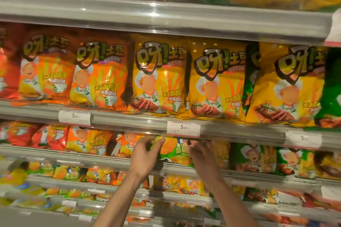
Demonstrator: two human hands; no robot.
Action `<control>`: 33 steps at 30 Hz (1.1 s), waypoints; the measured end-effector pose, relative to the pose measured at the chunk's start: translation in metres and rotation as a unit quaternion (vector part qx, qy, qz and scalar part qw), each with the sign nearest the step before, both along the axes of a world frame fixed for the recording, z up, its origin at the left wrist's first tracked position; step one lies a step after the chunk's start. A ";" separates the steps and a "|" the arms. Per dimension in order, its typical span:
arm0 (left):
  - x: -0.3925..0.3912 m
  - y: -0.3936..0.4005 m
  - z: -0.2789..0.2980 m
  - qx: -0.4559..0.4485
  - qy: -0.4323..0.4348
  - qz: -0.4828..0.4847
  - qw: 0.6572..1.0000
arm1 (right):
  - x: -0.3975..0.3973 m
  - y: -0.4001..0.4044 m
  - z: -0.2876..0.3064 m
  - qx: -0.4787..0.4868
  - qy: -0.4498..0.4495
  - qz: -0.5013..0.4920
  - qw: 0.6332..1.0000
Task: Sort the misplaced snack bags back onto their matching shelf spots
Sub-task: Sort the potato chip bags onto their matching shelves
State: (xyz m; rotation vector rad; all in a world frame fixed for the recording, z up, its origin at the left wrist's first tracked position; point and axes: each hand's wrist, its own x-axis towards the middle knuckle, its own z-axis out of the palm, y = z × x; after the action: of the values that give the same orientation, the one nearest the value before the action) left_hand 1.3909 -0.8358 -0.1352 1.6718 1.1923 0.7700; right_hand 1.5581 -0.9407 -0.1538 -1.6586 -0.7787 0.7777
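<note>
A green and orange snack bag (172,151) sits at the front of the second shelf from the middle row, just under the price rail. My left hand (145,155) grips its left edge, and my right hand (200,155) grips its right top corner. The bag's top is hidden behind the rail. Orange bags (88,143) stand to its left and green bags (254,158) to its right. On the shelf above stand orange bags (99,77) at left and yellow bags (158,77) in the middle.
Grey shelf rails with white price tags (183,128) run across the view. A green bag (251,79) is wedged between yellow bags on the upper row, and another green bag (330,90) stands at far right. Lower shelves hold several smaller mixed bags.
</note>
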 end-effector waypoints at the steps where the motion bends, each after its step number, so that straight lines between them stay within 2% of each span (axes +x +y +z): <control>1: -0.005 -0.004 0.001 -0.015 -0.016 -0.002 1.000 | -0.003 -0.001 0.003 -0.003 0.002 -0.001 1.000; 8: -0.047 -0.016 0.002 -0.084 -0.085 -0.035 0.992 | -0.028 -0.009 0.012 -0.035 0.058 0.059 0.996; 15: -0.066 -0.012 0.005 -0.158 -0.056 -0.116 0.979 | -0.052 -0.030 0.006 -0.039 0.075 0.049 0.995; 21: -0.052 -0.032 0.003 -0.132 -0.033 -0.186 0.973 | -0.061 -0.069 0.000 -0.038 0.089 0.013 0.995; 29: -0.009 -0.083 0.003 -0.205 -0.124 -0.251 0.938 | -0.037 -0.135 0.001 -0.075 0.088 -0.069 0.991; 33: 0.024 -0.111 0.005 -0.191 -0.106 -0.273 0.937 | -0.011 -0.164 0.009 -0.089 0.069 -0.080 0.990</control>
State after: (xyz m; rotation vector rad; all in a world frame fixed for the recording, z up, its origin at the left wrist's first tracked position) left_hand 1.4147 -0.9464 -0.1307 1.4451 0.6219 0.3296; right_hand 1.5470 -1.1047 -0.1444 -1.7794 -0.4850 0.8580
